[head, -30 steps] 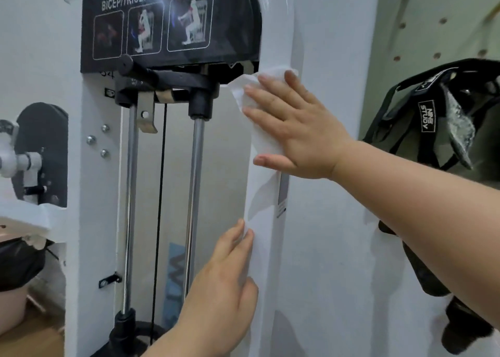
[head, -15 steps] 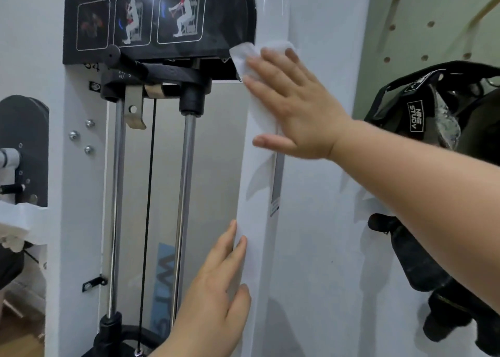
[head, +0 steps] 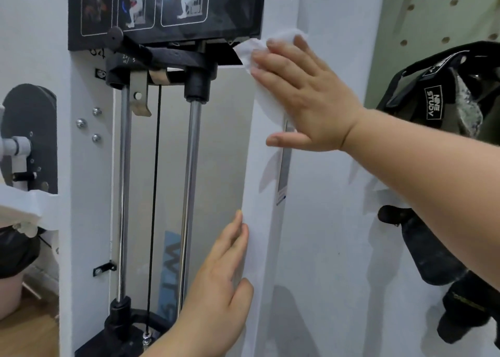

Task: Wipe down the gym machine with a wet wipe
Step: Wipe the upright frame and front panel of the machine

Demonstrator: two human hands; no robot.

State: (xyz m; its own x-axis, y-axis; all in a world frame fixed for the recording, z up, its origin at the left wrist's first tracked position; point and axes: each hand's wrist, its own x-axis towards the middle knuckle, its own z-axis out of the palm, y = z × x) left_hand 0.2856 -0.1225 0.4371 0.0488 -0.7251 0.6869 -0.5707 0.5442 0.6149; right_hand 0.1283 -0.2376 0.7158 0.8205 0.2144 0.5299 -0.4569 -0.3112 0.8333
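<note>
Pressing the wet wipe (head: 261, 49) flat on the gym machine (head: 259, 194) at 1 o'clock, right hand (head: 305, 97) open, fingers straight for full contact; left hand (head: 216, 283) rests open at 6 o'clock, probably bracing; wipe's lower edge is hard to make out.

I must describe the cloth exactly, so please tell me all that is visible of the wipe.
The wipe is a thin white sheet, crumpled at its top edge. The right hand presses it flat against the machine's white post with straight fingers, beside the lower corner of the black chart. Much of it is hidden under the hand; its top and left side show. The left hand rests lower on the post, apart from it.
</note>
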